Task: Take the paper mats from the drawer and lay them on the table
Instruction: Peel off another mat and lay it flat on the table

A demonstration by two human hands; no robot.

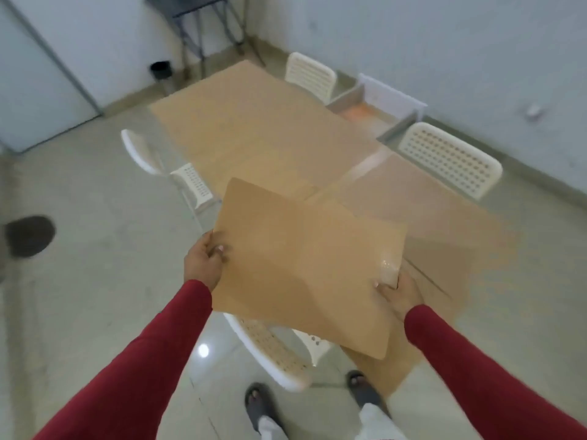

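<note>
A brown paper mat [305, 265] hangs flat in the air above the near end of the glass table [365, 166]. My left hand [205, 260] pinches its left edge, thumb on top. My right hand [398, 293] grips its right edge near the corner. Two brown mats lie on the table: a large one [254, 128] covers the far part, another [438, 223] lies at the near right, partly under the held mat. An open drawer [374, 114] with an orange-tinted bottom sticks out on the table's far right side.
White perforated chairs stand around the table: one at the far end [309, 76], one on the right [451, 158], one on the left [187, 182], one just below the held mat [270, 347]. A dark stand [197, 14] stands by the back wall.
</note>
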